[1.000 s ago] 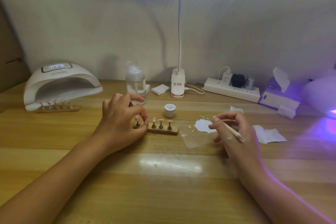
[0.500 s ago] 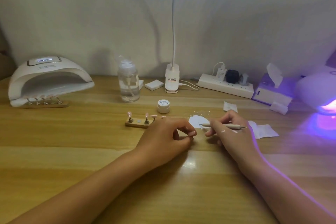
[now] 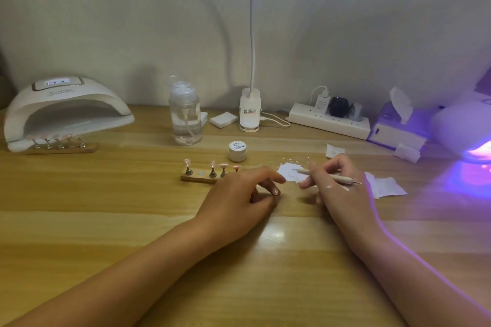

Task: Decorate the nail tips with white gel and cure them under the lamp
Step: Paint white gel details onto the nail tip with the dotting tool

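Note:
My left hand (image 3: 239,194) rests on the desk in front of the wooden holder (image 3: 198,179), fingers curled and pinching a small nail tip that is mostly hidden. The holder carries pink nail tips (image 3: 213,164) on metal stands, with one bare slot (image 3: 202,173). My right hand (image 3: 337,186) grips a wooden-handled dotting tool (image 3: 337,177); its front end lies on a puddle of white gel (image 3: 288,174) on clear film. The white gel jar (image 3: 237,151) stands closed behind the holder. A white curing lamp (image 3: 66,111) sits far left, with a second holder of nail tips (image 3: 61,147) at its mouth.
A second lamp (image 3: 467,130) glows purple at the right edge. Along the back stand a clear pump bottle (image 3: 185,114), the desk lamp base (image 3: 249,114), a power strip (image 3: 329,121) and a tissue box (image 3: 398,130). Paper wipes (image 3: 385,186) lie right of my right hand.
My left hand lifted one nail tip off the holder and carried it right, to beside the white gel. My right hand turned the tool toward the gel puddle.

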{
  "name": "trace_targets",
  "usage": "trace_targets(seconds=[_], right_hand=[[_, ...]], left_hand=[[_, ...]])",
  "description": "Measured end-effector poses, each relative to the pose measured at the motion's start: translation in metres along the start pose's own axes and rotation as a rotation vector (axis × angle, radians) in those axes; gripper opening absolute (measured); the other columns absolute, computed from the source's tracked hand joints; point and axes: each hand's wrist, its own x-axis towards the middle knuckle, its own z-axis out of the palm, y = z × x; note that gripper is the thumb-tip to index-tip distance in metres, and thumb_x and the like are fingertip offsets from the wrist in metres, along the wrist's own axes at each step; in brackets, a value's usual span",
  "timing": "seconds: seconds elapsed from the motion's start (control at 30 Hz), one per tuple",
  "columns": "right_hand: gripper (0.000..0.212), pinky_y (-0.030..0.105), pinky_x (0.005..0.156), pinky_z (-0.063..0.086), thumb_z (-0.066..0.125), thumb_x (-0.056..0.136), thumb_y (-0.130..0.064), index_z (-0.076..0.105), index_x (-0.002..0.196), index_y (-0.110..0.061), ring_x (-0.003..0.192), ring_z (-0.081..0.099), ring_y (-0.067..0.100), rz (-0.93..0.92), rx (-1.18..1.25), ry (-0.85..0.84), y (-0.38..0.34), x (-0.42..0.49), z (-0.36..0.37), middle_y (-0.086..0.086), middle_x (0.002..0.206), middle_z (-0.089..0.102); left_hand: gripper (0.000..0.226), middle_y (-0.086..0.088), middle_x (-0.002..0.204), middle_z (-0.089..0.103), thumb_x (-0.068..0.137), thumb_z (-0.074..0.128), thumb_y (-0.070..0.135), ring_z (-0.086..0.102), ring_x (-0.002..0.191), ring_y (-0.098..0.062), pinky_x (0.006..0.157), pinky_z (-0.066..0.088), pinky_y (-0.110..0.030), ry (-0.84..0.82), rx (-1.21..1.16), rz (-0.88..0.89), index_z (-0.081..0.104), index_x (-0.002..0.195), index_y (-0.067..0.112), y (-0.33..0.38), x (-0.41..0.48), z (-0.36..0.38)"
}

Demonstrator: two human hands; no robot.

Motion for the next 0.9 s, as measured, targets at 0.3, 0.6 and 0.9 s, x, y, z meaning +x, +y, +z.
trace_targets(seconds=[0.3,0.6,0.9], right_hand=[[0.023,0.019,0.042,0.044,0.072,0.090,-0.031,0.059,0.090,-0.011,0.050,0.059,0.010,0.022,0.348,-0.062,-0.023,-0.014,0.006,0.000,0.067,0.072],[0.022,0.019,0.041,0.042,0.068,0.073,-0.014,0.049,0.062,-0.019,0.041,0.053,0.012,0.113,0.391,-0.128,-0.020,-0.020,0.017,0.010,0.051,0.062],[0.030,0.017,0.041,0.042,0.062,0.080,-0.003,0.044,0.060,-0.017,0.039,0.053,0.013,0.084,0.337,-0.152,-0.017,-0.019,0.019,0.014,0.052,0.065]], left_hand=[[0.019,0.024,0.090,0.069,0.082,0.076,0.029,0.055,0.062,0.005,0.062,0.035,-0.009,0.026,0.005,-0.068,0.065,0.095,0.037,0.000,0.001,-0.005],[0.025,0.032,0.078,0.062,0.084,0.071,0.023,0.054,0.056,-0.002,0.055,0.031,-0.012,0.031,0.015,-0.010,0.060,0.077,0.044,0.000,0.002,-0.004],[0.026,0.040,0.071,0.057,0.081,0.073,0.017,0.053,0.055,-0.002,0.055,0.030,-0.010,0.026,0.049,0.034,0.061,0.075,0.039,0.002,0.002,-0.006]])
